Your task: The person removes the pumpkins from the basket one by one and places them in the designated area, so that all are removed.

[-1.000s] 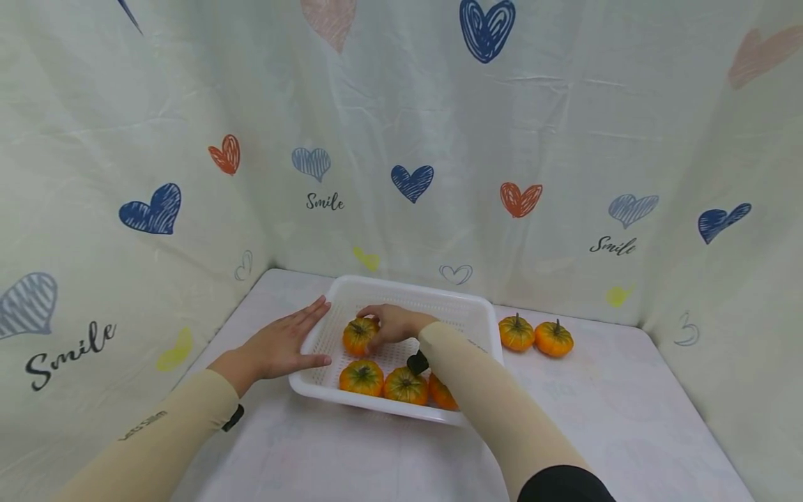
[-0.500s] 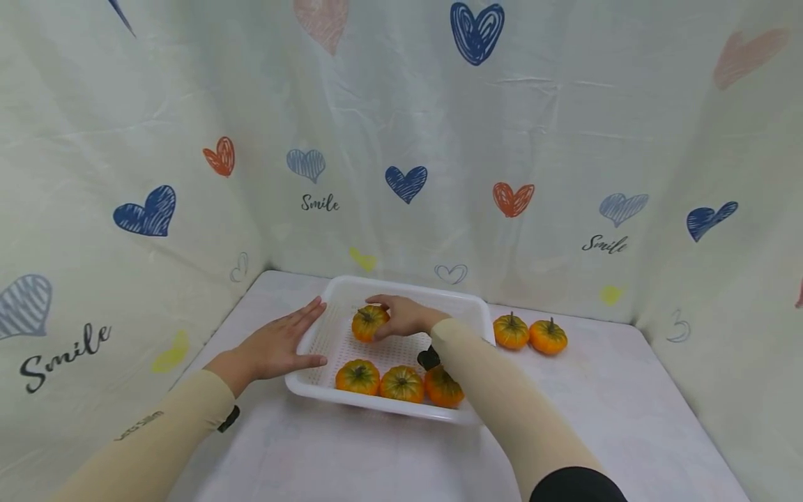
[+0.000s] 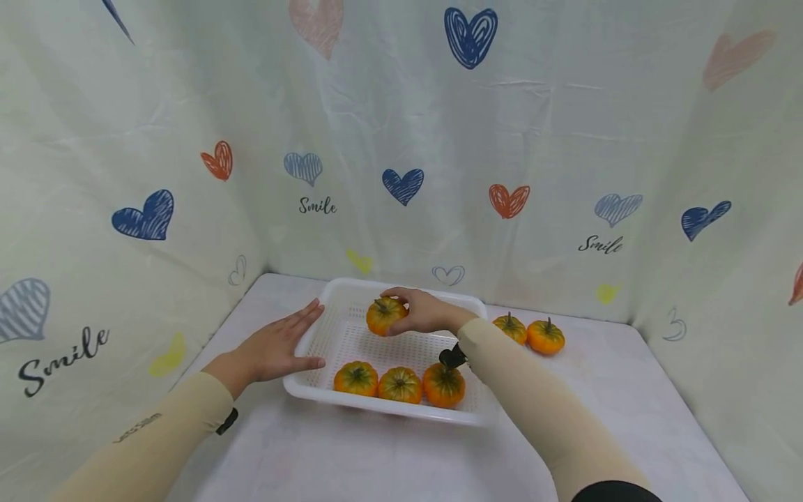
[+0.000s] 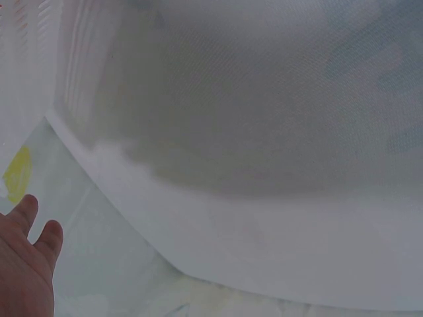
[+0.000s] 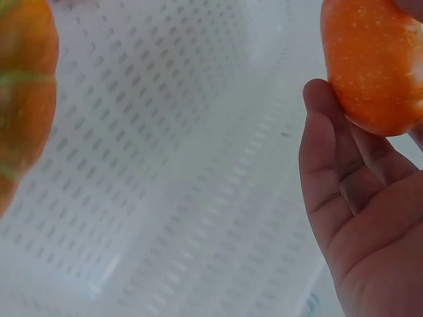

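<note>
My right hand (image 3: 426,312) grips a small orange pumpkin (image 3: 385,316) above the back part of a white perforated basket (image 3: 389,415). The right wrist view shows the held pumpkin (image 5: 373,69) between thumb and fingers, partly cut off by the frame. My left hand (image 3: 279,348) rests with straight, spread fingers on the basket's left rim. Along the basket's front wall sit a left pumpkin (image 3: 356,378), a middle pumpkin (image 3: 400,385) and a right pumpkin (image 3: 444,385). In the left wrist view only part of the left hand (image 4: 30,257) appears.
Two more pumpkins lie on the table right of the basket: one (image 3: 511,328) partly behind my right sleeve, the other (image 3: 546,337) beside it. A pale cloth (image 3: 439,230) printed with hearts walls the white table (image 3: 351,460) at the back and sides.
My right hand has carried the held pumpkin up, back and to the right, away from the basket's left side. The left hand stays on the rim. The head view has shifted slightly.
</note>
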A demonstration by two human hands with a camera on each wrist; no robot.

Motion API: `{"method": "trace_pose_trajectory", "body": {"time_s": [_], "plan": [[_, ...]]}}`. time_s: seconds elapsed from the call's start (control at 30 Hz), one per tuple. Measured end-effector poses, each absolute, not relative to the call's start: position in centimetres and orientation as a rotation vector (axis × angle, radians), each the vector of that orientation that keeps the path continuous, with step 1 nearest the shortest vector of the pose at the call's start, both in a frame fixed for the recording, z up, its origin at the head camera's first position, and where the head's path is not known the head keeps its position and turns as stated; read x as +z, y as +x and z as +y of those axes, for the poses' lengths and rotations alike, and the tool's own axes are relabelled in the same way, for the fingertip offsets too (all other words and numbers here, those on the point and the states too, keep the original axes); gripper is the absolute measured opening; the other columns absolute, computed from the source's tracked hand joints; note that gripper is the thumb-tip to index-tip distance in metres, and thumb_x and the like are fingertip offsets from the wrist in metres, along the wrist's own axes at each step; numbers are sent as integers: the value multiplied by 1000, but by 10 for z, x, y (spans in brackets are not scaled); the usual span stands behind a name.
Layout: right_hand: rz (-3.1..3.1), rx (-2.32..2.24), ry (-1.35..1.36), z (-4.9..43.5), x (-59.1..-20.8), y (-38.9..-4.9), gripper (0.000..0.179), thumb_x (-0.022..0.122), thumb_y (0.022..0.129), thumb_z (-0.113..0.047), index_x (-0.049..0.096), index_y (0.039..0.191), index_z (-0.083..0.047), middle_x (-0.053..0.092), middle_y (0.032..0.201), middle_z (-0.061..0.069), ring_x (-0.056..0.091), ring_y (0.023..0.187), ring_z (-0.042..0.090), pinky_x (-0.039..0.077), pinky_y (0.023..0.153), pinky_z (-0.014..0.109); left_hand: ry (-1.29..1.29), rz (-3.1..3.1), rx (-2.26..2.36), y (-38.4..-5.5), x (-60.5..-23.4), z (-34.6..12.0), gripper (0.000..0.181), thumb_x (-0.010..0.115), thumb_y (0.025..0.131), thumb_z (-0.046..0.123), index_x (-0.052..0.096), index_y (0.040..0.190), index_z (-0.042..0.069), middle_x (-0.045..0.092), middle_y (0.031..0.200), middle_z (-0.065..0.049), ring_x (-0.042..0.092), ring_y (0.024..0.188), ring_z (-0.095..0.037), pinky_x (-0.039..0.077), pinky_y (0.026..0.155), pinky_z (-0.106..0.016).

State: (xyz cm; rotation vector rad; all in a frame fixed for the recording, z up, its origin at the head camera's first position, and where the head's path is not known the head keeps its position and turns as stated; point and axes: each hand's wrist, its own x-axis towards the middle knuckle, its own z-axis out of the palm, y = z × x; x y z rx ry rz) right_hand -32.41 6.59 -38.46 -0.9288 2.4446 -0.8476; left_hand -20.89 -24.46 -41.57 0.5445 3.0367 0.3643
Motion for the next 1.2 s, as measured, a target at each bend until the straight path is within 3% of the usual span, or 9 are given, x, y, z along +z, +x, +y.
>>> {"method": "trace_pose_trajectory", "body": {"time_s": [0.13,0.4,0.53,0.8,1.2], "plan": [[2425,-934,-978,82,-372,-321,79,81,83,-30,42,151,-19,53,137,6,56,114,21,51,95,33,540,3041,370,-208,-416,-245,99,61,88,62,18,160,9,13,166,-10,27,146,-37,29,110,-63],[2445,-1016,-1005,118,-349,-309,79,79,86,-26,39,153,-17,54,133,8,59,108,24,54,88,34,545,3051,357,-207,-416,-247,104,53,86,73,18,160,9,13,166,-10,27,146,-37,30,109,-63],[2474,-1074,-965,137,-344,-304,79,80,85,-24,39,152,-17,54,131,9,61,105,26,56,84,34,542,3049,366,-207,-417,-246,101,56,87,69,18,160,9,13,166,-10,27,146,-37,30,110,-63],[2527,-1148,-943,176,-345,-292,78,79,86,-21,37,151,-13,56,128,10,59,105,27,56,85,33,546,3054,366,-207,-418,-247,100,60,88,64,18,160,9,12,166,-10,27,146,-37,29,110,-64],[2592,-1237,-849,222,-349,-277,77,78,88,-21,36,153,-15,49,141,13,57,108,31,54,87,33,547,3054,369,-207,-416,-245,101,57,87,68,18,160,9,13,166,-10,27,145,-38,30,109,-64]]}}
